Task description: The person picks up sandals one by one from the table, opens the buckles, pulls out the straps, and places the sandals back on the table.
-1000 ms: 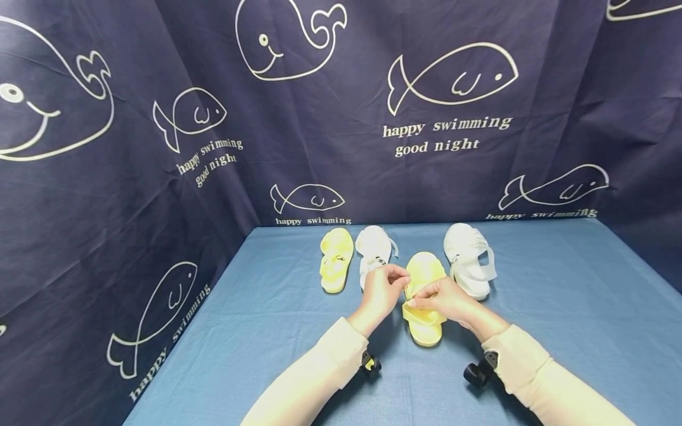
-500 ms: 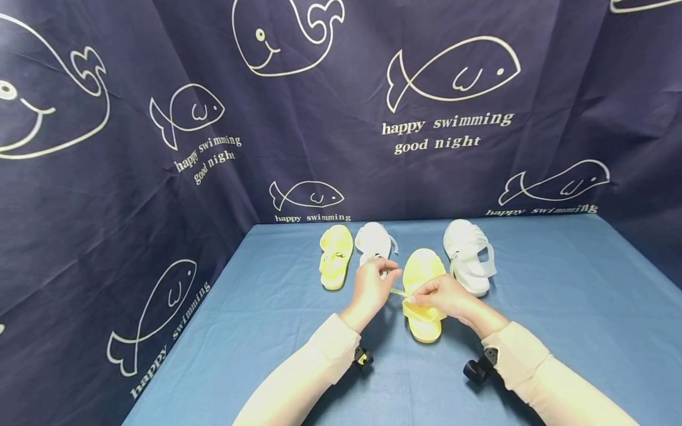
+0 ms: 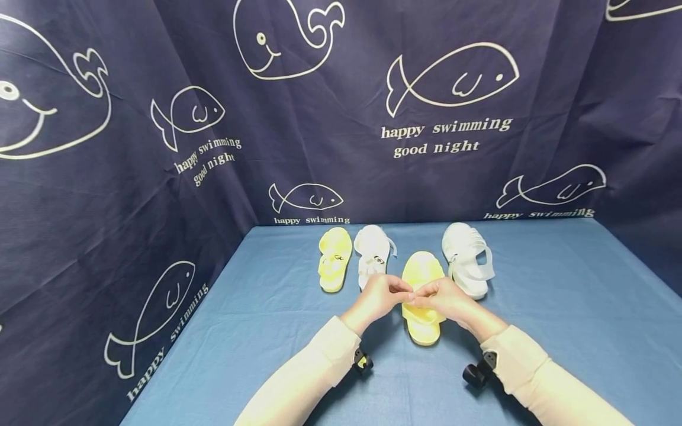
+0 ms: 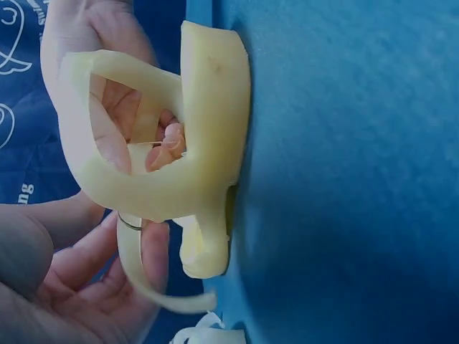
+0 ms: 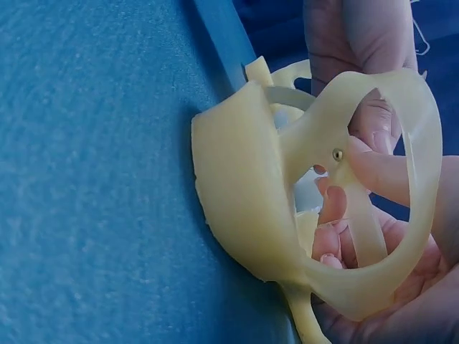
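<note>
A yellow sandal (image 3: 422, 269) lies on the blue-covered table in the head view, both hands meeting over its middle. My left hand (image 3: 377, 296) pinches its thin ankle strap, whose loose end (image 4: 168, 301) curves beyond the fingers in the left wrist view. A thin metal loop (image 4: 129, 223) crosses the strap beside those fingertips. My right hand (image 3: 446, 299) pinches the strap from the other side, fingertips against the left ones. A small metal stud (image 5: 338, 154) shows on the sandal's side in the right wrist view. Fingers partly hide the fastening spot.
A second yellow sandal (image 3: 334, 260) and a white sandal (image 3: 373, 242) stand side by side at the back left. Another white sandal (image 3: 466, 257) is close on the right. Dark printed cloth (image 3: 319, 148) walls the back and left of the table (image 3: 256, 307).
My left hand drew away leftward from the yellow sandal, the strap showing between the hands, then came back right to meet the right hand. The right hand stayed nearly in place.
</note>
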Available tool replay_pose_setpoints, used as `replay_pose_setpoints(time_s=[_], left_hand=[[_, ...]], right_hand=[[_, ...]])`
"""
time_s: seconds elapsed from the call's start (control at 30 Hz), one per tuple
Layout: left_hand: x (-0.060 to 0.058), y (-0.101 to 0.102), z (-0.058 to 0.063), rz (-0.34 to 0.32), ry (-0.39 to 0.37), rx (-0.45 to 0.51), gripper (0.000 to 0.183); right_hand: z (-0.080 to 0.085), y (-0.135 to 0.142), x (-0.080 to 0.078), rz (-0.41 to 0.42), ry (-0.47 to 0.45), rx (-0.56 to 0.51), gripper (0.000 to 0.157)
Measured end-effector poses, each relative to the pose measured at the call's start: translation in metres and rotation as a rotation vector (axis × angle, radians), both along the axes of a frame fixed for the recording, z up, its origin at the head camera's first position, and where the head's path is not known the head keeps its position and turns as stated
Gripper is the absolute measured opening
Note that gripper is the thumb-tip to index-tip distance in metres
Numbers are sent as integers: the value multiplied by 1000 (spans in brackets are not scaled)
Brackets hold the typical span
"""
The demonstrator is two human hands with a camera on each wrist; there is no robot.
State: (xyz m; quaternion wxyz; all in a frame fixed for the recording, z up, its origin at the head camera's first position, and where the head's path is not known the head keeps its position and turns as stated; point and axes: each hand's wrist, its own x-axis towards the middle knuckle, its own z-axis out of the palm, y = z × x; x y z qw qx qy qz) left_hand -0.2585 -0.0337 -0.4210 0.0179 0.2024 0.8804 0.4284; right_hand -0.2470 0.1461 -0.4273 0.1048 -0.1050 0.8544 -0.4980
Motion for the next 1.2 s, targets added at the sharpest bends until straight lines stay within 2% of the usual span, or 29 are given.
replay_pose_setpoints(time_s=[0.13,0.27,0.53,0.63,0.83,0.97,1.1,1.2], left_hand=[[-2,-3,-2,-42,-5,-31,12],[-3,-6,-1,-56,-31,-46,13],[0,-6,-8,1,-127,84,13],[1,-4,-8,22,-148,100,13],[1,-4,-8,45,-131,73,8],[1,-5,-6,24,-93,6,8],[1,-4,-3,-4,-78,-50,8],[0,-3,-2,-3,-77,-73,8]], right_hand=[[-2,0,0,-26,21,5,28],[-4,1,0,-51,44,4,33],[-9,6,1,-13,32,-96,30],[-8,8,1,12,43,-85,30],[-6,10,0,67,203,57,20],[-5,8,0,86,317,124,15],[-1,6,0,86,383,190,11],[2,6,-3,104,401,204,10]])
